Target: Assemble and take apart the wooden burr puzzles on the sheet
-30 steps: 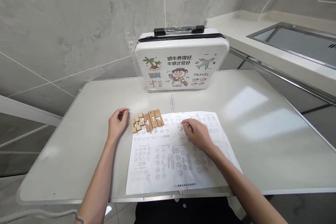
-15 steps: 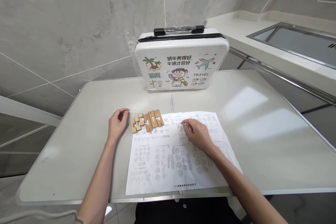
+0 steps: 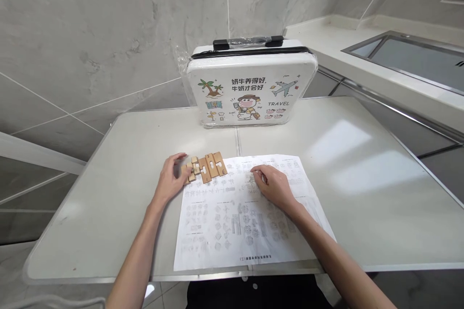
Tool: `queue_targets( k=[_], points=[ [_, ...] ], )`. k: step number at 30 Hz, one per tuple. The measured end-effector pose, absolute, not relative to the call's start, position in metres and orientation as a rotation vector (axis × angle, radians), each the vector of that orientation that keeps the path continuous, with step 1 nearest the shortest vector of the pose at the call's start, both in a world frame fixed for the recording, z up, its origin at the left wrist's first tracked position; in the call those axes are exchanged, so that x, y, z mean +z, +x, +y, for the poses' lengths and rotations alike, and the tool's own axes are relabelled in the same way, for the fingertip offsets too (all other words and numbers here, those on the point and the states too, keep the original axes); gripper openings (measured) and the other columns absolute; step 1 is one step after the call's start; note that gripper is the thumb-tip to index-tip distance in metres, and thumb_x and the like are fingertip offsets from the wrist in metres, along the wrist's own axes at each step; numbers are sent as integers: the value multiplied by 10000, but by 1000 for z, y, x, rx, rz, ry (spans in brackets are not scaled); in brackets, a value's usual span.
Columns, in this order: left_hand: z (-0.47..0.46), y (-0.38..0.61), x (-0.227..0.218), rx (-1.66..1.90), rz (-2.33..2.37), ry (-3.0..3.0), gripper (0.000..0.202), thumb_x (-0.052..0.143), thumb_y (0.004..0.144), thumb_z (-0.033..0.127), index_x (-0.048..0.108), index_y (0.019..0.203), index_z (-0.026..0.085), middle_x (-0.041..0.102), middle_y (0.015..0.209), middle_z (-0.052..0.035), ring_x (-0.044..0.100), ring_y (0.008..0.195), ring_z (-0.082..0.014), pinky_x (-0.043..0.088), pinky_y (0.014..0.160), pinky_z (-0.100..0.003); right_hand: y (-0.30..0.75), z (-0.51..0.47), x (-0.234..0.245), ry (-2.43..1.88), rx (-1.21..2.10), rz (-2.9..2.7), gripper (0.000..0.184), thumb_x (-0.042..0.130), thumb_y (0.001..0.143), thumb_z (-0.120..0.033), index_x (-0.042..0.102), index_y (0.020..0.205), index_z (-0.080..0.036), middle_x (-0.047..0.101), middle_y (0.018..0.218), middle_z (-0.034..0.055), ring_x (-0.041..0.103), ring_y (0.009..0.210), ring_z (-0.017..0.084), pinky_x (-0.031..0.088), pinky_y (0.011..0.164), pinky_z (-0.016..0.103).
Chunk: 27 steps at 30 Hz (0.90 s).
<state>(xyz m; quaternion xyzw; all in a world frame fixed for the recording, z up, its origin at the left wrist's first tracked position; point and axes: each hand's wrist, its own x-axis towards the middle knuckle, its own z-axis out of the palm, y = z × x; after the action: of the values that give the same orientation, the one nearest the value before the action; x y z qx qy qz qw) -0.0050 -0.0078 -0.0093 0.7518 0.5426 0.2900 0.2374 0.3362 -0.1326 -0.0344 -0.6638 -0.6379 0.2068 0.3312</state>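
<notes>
My left hand is at the left end of a row of notched wooden puzzle pieces. Its thumb lies over the small pale blocks there, with the index finger stretched out behind them and a gap between. Part of those blocks is hidden by the thumb. Larger flat pieces with cut-outs and numbers such as 1, 2 and 6 continue the row to the right. My right hand rests on the printed sheet, loosely curved, a space between thumb and forefinger, holding nothing visible. The pieces overlap the sheet's upper left corner.
A white cartoon-printed suitcase in clear plastic stands upright at the back of the pale folding table. Behind it is a grey tiled wall. A white counter with an inset glass-like panel runs along the right.
My left hand has moved right, from beside the wooden pieces onto the small blocks at their left end. My right hand has stayed in place on the sheet.
</notes>
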Motion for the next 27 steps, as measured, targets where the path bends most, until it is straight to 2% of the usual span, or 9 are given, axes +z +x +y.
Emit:
queue_targets(
  k=[2, 4, 11, 22, 27],
  points=[
    [-16, -4, -10, 660, 1440, 2133, 714, 767, 869, 563, 537, 1472, 257, 612, 1474, -129, 612, 1310, -347, 520, 1088, -502, 336, -132, -35, -1731, 538, -1670, 268, 477, 1050, -302, 735, 1068, -232, 710, 816, 32, 647, 725, 218, 484, 676, 326],
    [-21, -2, -12, 584, 1422, 2210, 784, 790, 851, 566, 495, 1512, 264, 583, 1491, -135, 570, 1356, -371, 498, 1115, -533, 337, -132, -36, -1727, 537, -1673, 267, 477, 1050, -296, 735, 1071, -235, 709, 815, 30, 649, 732, 218, 483, 680, 326],
    [-20, -1, -19, 591, 1413, 2316, 700, 737, 928, 529, 470, 1520, 269, 587, 1480, -132, 542, 1375, -355, 450, 1164, -545, 337, -132, -36, -1723, 541, -1679, 250, 481, 1044, -275, 727, 1066, -234, 704, 816, 23, 654, 753, 218, 475, 695, 329],
    [-20, -3, -19, 650, 1420, 2333, 673, 731, 936, 566, 505, 1490, 259, 637, 1402, -129, 601, 1285, -332, 496, 1104, -516, 338, -132, -37, -1727, 553, -1680, 242, 487, 1042, -271, 724, 1077, -241, 691, 797, 13, 650, 744, 215, 477, 692, 330],
    [-20, -3, -19, 720, 1402, 2411, 599, 765, 910, 566, 588, 1391, 256, 692, 1314, -110, 643, 1194, -321, 524, 1057, -492, 338, -133, -36, -1730, 565, -1675, 255, 478, 1045, -280, 728, 1077, -241, 701, 810, 23, 650, 735, 218, 483, 688, 333]
  ],
)
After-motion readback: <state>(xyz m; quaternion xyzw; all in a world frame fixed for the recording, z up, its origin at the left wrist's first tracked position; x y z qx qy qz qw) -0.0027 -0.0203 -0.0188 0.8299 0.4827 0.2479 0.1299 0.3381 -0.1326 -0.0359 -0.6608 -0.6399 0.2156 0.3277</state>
